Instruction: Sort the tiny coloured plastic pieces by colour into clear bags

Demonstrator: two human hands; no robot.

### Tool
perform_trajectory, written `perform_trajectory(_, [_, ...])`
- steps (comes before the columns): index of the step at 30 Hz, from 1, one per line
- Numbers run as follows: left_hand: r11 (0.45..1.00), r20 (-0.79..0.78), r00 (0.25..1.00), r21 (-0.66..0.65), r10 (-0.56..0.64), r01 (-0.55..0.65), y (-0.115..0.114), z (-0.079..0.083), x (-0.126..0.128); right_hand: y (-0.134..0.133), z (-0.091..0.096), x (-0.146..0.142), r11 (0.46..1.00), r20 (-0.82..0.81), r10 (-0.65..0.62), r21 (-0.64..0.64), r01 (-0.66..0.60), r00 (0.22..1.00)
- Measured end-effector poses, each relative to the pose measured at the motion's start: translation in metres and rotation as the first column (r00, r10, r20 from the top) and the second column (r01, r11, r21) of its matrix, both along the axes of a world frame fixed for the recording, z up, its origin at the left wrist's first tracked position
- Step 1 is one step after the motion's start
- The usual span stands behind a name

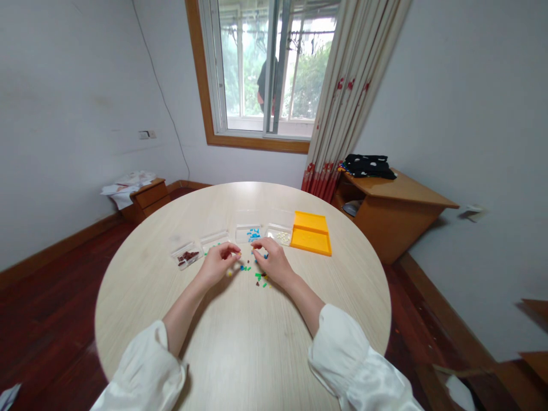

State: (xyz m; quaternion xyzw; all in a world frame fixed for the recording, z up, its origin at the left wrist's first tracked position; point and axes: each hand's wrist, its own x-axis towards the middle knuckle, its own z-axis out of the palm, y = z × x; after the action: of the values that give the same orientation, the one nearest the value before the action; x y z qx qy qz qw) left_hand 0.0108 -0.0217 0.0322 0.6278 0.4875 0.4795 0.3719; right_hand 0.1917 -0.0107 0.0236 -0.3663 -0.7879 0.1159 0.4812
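Small loose pieces in green, blue, yellow and brown (258, 275) lie scattered on the round table (248, 342) between and below my hands. My left hand (219, 264) is held just above them, thumb and forefinger brought together at a tiny piece too small to name. Opposite it, my right hand (274, 262) curls over several blue and green bits, its thumb and fingertips pinched; what they hold, if anything, cannot be made out. Beyond the hands stand clear boxes: one with brown pieces (188, 257), one with blue pieces (254, 234) and one with pale pieces (282, 238).
An open yellow case (311, 242) lies right of the clear boxes. Another clear box (214, 238), partly behind my left hand, holds green pieces. A wooden desk (398, 194) with folded black cloth (370, 166) stands to the right, and a small cabinet (149, 197) with papers to the left.
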Motion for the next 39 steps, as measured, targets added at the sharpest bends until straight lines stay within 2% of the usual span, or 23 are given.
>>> perform_trajectory(4, [0.993,0.008,0.995,-0.056,-0.102,0.103,-0.004,-0.002,0.006,0.004,-0.002,0.002,0.998,-0.042,-0.03,0.061,0.032,0.999])
perform_trajectory(9, [0.976,0.024,0.982,-0.101,-0.19,0.191,-0.01,-0.001,0.012,0.006,-0.005,0.002,0.998,-0.069,-0.048,0.032,0.05,0.996])
perform_trajectory(18, [0.998,-0.057,0.996,-0.011,-0.067,0.066,-0.001,-0.006,0.005,0.001,-0.001,-0.002,1.0,0.025,-0.021,-0.006,0.022,0.999])
perform_trajectory(21, [0.999,-0.052,0.997,-0.004,-0.05,0.049,0.0,-0.007,0.004,0.005,0.003,0.006,0.997,0.012,-0.07,0.046,0.069,0.998])
perform_trajectory(23, [0.999,-0.041,0.999,-0.007,-0.035,0.035,0.0,-0.007,0.004,0.01,0.007,0.018,0.983,-0.042,-0.152,0.096,0.156,0.987])
perform_trajectory(26, [1.0,-0.025,1.0,0.005,0.014,-0.014,0.0,-0.005,0.004,0.019,0.014,0.043,0.916,-0.142,-0.357,0.139,0.376,0.923])
perform_trajectory(29, [0.996,-0.023,0.997,0.037,0.079,-0.078,0.0,-0.004,0.003,0.027,0.017,0.071,0.808,-0.156,-0.55,0.148,0.57,0.82])
perform_trajectory(32, [0.988,-0.062,0.988,0.074,0.142,-0.137,0.001,-0.003,0.002,0.032,0.015,0.093,0.69,-0.153,-0.702,0.095,0.718,0.695])
perform_trajectory(35, [0.98,-0.108,0.977,0.104,0.182,-0.171,0.001,-0.002,0.001,0.035,0.011,0.104,0.59,-0.176,-0.79,0.039,0.806,0.587])
perform_trajectory(37, [0.979,-0.113,0.976,0.105,0.187,-0.176,0.001,-0.002,0.002,0.035,0.011,0.106,0.555,-0.2,-0.813,0.016,0.831,0.547])
perform_trajectory(39, [0.982,-0.108,0.979,0.089,0.175,-0.166,0.001,-0.003,0.002,0.035,0.011,0.106,0.544,-0.213,-0.819,0.006,0.839,0.532])
